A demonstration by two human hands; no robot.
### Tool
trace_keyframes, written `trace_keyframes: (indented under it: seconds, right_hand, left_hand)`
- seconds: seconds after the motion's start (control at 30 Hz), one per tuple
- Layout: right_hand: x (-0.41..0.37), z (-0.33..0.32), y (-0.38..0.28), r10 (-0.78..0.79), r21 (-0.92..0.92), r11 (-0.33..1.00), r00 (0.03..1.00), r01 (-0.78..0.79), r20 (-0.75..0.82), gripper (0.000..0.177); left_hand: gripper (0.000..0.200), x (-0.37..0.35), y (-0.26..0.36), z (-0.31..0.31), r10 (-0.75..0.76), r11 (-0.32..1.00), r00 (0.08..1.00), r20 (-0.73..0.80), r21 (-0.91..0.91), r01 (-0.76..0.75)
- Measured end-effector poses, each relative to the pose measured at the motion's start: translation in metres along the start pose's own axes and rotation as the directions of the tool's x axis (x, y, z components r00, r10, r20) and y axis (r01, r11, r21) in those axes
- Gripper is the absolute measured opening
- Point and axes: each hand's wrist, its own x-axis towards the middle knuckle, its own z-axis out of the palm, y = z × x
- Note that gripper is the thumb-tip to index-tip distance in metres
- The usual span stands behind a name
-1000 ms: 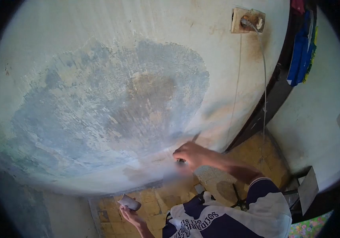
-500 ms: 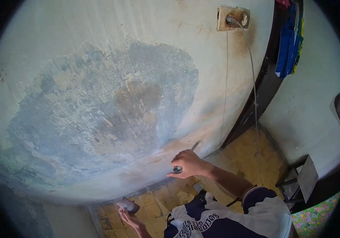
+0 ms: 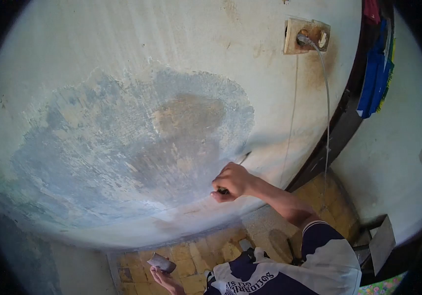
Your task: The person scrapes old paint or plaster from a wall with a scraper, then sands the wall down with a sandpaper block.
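Observation:
My right hand [image 3: 233,182] is wrapped round a scraper [image 3: 245,158]; its narrow blade sticks out past the top of the fist, and a dark handle end shows under the fingers. The blade is close to the wall [image 3: 270,93], beside the lower right of a large scraped grey patch [image 3: 97,142]; whether it touches cannot be made out. Low in the view, my left hand [image 3: 164,279] grips a curled grey-brown piece [image 3: 162,263], perhaps sandpaper, held away from the wall above the floor.
A socket [image 3: 307,37] with a plugged-in grey cord [image 3: 326,93] is on the wall at upper right. The cord hangs beside a dark door frame [image 3: 336,137]. Blue cloth [image 3: 373,88] hangs farther right. A small stand with a tilted panel [image 3: 382,243] rests on the yellow tiled floor [image 3: 186,253].
My right hand has risen with the scraper, from below the grey patch to its lower right edge. My left hand is slightly lower in view. The camera view has shifted.

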Motion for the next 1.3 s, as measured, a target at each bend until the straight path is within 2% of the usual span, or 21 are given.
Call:
trace_keyframes:
  seconds: [0.07,0.1,0.13,0.17,0.23,0.27,0.4,0.47,0.53,0.57,0.67,0.77,0.8,0.9,0.93,1.03,1.07,1.17,1.2,1.3]
  right_hand:
    - [-0.011,-0.003,0.000,0.019,0.137,0.990,0.999,-0.012,-0.050,0.032]
    - [-0.006,-0.015,-0.016,-0.129,0.072,0.989,0.990,0.132,-0.049,0.030]
    - [-0.003,-0.019,-0.032,-0.195,0.047,0.979,0.980,0.197,-0.040,0.031]
    - [-0.001,-0.019,-0.039,-0.257,0.025,0.966,0.966,0.258,-0.031,0.031]
    - [-0.004,-0.017,-0.011,-0.232,-0.004,0.973,0.971,0.232,-0.056,0.034]
    - [-0.006,-0.015,-0.002,-0.215,-0.019,0.977,0.974,0.215,-0.071,0.035]
    - [0.007,-0.023,-0.052,-0.385,0.079,0.919,0.922,0.387,-0.038,0.035]
    - [0.000,-0.019,-0.023,-0.313,0.060,0.947,0.949,0.315,-0.048,0.035]
    - [-0.003,-0.011,0.000,-0.252,0.000,0.968,0.965,0.252,-0.074,0.034]
    - [-0.003,-0.013,-0.005,-0.279,0.022,0.960,0.958,0.280,-0.063,0.034]
    - [0.005,-0.022,-0.043,-0.327,0.074,0.942,0.945,0.328,-0.020,0.030]
    - [-0.004,-0.018,-0.005,-0.194,0.070,0.978,0.980,0.197,-0.052,0.028]
    - [-0.002,-0.015,0.009,-0.055,0.051,0.997,0.995,0.059,-0.086,0.028]
    - [-0.011,-0.014,-0.017,-0.140,0.058,0.988,0.988,0.143,-0.059,0.029]
    - [-0.003,-0.017,-0.037,-0.219,0.089,0.971,0.975,0.222,-0.043,0.030]
    - [-0.001,-0.010,-0.022,-0.234,0.115,0.963,0.967,0.245,-0.104,0.031]
    - [-0.005,-0.012,-0.001,-0.097,0.102,0.989,0.993,0.104,-0.066,0.030]
    - [0.006,-0.015,-0.037,-0.203,0.096,0.974,0.979,0.203,-0.008,0.028]
    - [0.014,-0.016,-0.055,-0.262,0.118,0.956,0.963,0.268,-0.061,0.026]
    - [0.007,-0.002,-0.023,-0.213,0.079,0.971,0.969,0.224,-0.129,0.026]
  left_hand:
    - [0.037,0.003,-0.003,-0.001,-0.007,1.000,1.000,0.014,0.022,0.007]
    - [0.039,0.001,-0.003,-0.003,-0.017,0.999,0.999,0.036,0.039,0.016]
    - [0.040,-0.005,-0.005,-0.002,-0.035,0.998,0.998,0.053,0.060,0.032]
    - [0.039,-0.008,-0.009,0.006,-0.033,0.997,0.999,-0.030,0.072,0.036]
    - [0.037,-0.011,-0.006,0.032,-0.027,0.993,0.981,-0.191,0.104,0.048]
    - [0.016,-0.013,0.002,0.048,-0.043,0.999,0.982,-0.186,-0.015,0.041]
    - [0.017,-0.012,0.021,0.089,-0.008,1.000,0.999,-0.048,-0.006,0.008]
    - [0.017,-0.019,0.030,0.099,-0.007,1.000,0.999,-0.038,0.000,0.007]
    - [0.026,-0.013,0.013,0.078,0.008,0.999,1.000,-0.009,0.037,-0.008]
    - [0.031,-0.009,0.002,0.069,0.020,0.999,1.000,0.008,0.047,-0.021]
    - [0.029,-0.013,0.011,0.074,0.023,0.999,0.999,0.026,0.036,-0.024]
    - [0.019,-0.008,0.006,0.057,0.023,0.999,0.999,-0.033,0.038,-0.022]
    - [0.018,-0.010,0.012,0.058,0.027,0.999,0.999,-0.042,0.033,-0.026]
    - [0.017,-0.005,0.022,0.063,0.030,0.999,0.998,-0.054,0.020,-0.029]
    - [0.017,-0.003,0.021,0.057,0.009,1.000,0.998,-0.059,0.026,-0.007]
    - [0.017,0.003,0.014,0.040,-0.014,0.998,0.998,-0.063,0.055,0.017]
    - [0.017,0.004,0.013,0.034,-0.013,0.997,0.998,-0.057,0.070,0.017]
    - [0.017,0.006,0.030,0.048,0.057,0.998,0.998,0.028,-0.006,-0.057]
    - [0.017,0.009,0.031,0.044,0.042,0.999,0.999,0.021,0.021,-0.043]
    - [0.018,0.010,0.031,0.029,0.005,0.997,1.000,0.013,0.072,-0.006]
